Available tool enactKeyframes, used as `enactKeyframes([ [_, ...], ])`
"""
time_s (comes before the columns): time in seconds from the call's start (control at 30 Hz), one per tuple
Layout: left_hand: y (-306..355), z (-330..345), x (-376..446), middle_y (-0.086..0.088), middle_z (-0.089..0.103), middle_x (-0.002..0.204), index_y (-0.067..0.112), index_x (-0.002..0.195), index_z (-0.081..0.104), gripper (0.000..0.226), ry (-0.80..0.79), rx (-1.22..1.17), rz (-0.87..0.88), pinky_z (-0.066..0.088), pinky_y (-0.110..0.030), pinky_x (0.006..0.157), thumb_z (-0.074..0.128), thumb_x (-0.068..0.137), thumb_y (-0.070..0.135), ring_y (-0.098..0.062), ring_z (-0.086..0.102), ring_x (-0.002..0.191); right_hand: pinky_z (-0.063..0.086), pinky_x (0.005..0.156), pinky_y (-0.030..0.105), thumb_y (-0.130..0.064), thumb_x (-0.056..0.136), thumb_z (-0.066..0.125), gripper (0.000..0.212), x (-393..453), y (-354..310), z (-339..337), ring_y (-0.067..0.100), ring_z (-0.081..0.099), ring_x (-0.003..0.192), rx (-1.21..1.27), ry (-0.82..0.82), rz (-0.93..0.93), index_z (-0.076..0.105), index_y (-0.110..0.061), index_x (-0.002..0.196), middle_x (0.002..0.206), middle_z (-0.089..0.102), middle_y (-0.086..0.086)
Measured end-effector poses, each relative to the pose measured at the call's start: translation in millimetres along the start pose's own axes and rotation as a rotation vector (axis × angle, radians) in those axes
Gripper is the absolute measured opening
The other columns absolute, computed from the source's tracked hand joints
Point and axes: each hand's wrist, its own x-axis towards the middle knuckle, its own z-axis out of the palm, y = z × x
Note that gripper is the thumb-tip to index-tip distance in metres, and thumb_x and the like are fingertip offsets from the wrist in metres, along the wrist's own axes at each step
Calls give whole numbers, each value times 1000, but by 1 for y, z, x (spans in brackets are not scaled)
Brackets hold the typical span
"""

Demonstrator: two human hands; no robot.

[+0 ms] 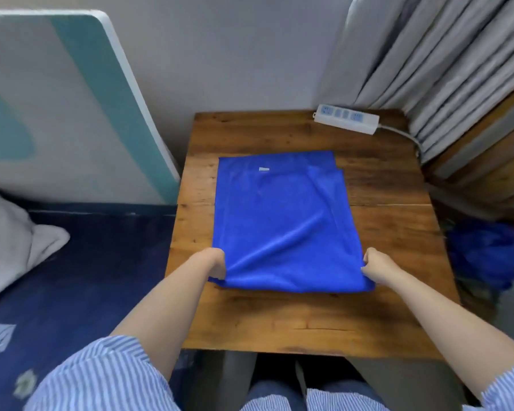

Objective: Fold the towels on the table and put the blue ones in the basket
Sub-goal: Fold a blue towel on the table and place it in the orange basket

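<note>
On the wooden table (383,185), the left hand (215,264) and right hand (376,269) pinch the blue towel's (282,215) near corners; uneven lifting could skew the fold, seemingly already misaligned at the far right.

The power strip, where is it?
The power strip lies at the table's far right corner, beside the curtain, beyond the blue towel.
</note>
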Motion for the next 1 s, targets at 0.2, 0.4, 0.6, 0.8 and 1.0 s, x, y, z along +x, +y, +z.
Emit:
enactKeyframes([
  [0.2,8,40,13,3,43,57,16,55,39,32,-181,110,40,39,-25,66,43,87,14,-11,37,49,44,49,28,0,84,38,23,-1,13,24,26,62,66,-145,-216,32,34,-14,67,90,61,18],
  [0.4,2,26,18,-7,62,102,9,109,56,22,-259,-124,38,47,-33,78,44,93,19,-23,57,85,40,40,21,-13,88,44,18,18,0,1,14,51,48,-236,-350,86,47,-8,72,59,54,2],
  [0.6,-8,-65,33,-12,55,120,4,118,51,31,80,-81,7,46,-36,88,35,95,17,-29,54,110,39,68,28,-9,86,45,14,72,-41,-47,30,59,94,-65,-38,-71,54,-7,76,99,63,15],
  [0.8,11,-121,60,-9,53,117,8,114,49,27,338,-201,-36,38,-31,71,34,92,10,-26,49,98,43,86,35,-2,87,42,30,116,-82,-74,32,49,114,6,161,-209,54,-5,114,122,54,15],
  [1.0,26,-136,103,-7,46,127,10,122,44,34,536,-236,-5,40,-34,87,37,89,5,-25,39,121,38,100,36,3,86,43,52,153,-87,-77,27,35,127,-134,113,-320,38,-14,135,136,43,7],
])
